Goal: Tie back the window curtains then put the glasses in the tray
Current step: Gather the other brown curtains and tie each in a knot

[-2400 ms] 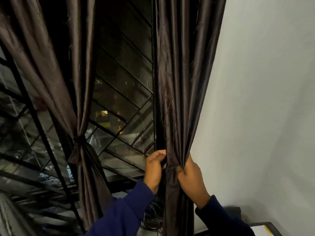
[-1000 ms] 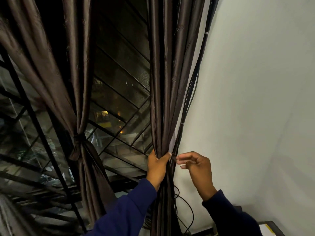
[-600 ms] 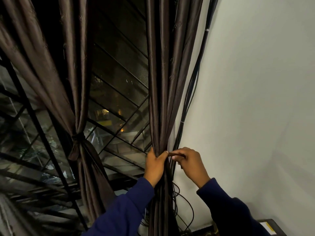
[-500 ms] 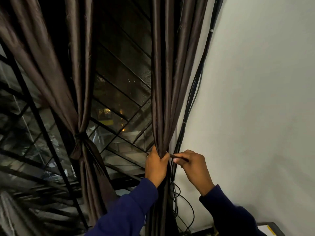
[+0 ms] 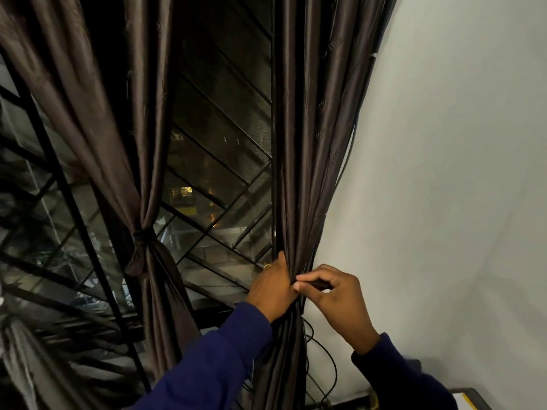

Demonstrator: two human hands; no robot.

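Observation:
A dark brown satin curtain (image 5: 307, 149) hangs at the right edge of the window, gathered into a bunch. My left hand (image 5: 273, 287) grips that bunch at waist height. My right hand (image 5: 336, 297) is just beside it and pinches a thin dark tie-back strip (image 5: 315, 284) that runs toward the bunch. A second brown curtain (image 5: 97, 119) on the left is tied with a knot (image 5: 143, 235) at its middle. No glasses or tray are in view.
Black window grille (image 5: 219, 161) with diagonal bars lies behind the curtains. Black cables (image 5: 331, 365) run down between the right curtain and the white wall (image 5: 444, 173). A dark furniture corner with a white and yellow sheet (image 5: 467, 402) shows at bottom right.
My right hand let go of the curtain fabric, reached to the wall side and took the thin tie-back strip, then brought it up against the bunch. My left hand closed round the gathered curtain.

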